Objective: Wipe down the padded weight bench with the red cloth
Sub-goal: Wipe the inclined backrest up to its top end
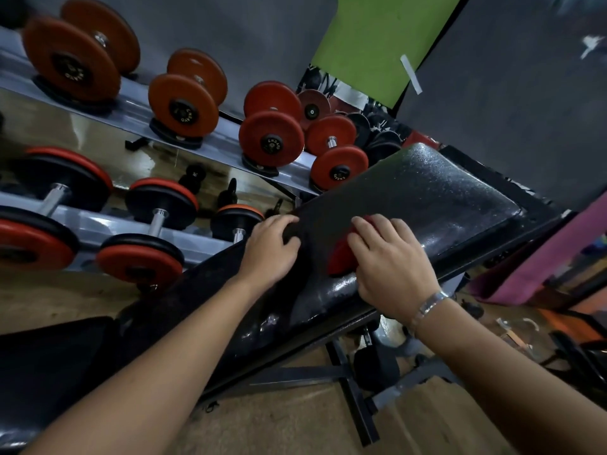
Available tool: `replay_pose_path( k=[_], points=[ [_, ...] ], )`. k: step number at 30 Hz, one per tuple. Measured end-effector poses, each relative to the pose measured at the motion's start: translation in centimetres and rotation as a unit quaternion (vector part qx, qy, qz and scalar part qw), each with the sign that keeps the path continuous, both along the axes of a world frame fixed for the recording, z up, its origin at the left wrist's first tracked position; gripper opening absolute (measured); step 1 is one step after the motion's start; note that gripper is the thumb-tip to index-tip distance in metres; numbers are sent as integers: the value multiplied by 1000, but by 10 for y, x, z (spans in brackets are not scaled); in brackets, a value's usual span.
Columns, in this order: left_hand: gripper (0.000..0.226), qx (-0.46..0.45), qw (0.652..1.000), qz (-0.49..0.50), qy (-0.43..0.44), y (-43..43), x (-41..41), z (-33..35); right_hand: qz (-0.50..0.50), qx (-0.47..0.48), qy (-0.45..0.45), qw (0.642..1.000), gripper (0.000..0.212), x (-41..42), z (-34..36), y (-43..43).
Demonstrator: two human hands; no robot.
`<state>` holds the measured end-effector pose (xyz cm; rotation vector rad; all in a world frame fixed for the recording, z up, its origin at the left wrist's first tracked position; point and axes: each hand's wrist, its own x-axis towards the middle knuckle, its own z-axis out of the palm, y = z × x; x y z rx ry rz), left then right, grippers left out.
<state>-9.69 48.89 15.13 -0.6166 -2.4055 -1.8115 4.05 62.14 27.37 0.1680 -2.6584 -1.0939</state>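
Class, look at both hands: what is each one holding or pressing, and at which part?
The right hand presses the bunched red cloth from above against the bench pad. The left hand grips the pad's left edge, holding nothing else.

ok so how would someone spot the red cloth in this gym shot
Find the long black padded bench running diagonally across the middle. On its pad, the right hand presses down on a bunched red cloth. Unlike the round red dumbbell plates on the rack behind, it is soft, crumpled and partly covered by fingers.
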Motion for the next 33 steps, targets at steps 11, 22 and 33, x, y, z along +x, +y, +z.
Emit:
replay_pose_path(
  k=[11,22,33],
  points=[
    [51,13,998,-38,-47,10,11,-12,19,-37,-15,999,35,4,-24,2],
    [50,55,994,-59,69,33,16,13,13,-52,4,999,35,-7,-18,7],
    [47,35,996,-50,71,48,16,14,20,-65,28,997,38,5,-1,26]
  ],
)
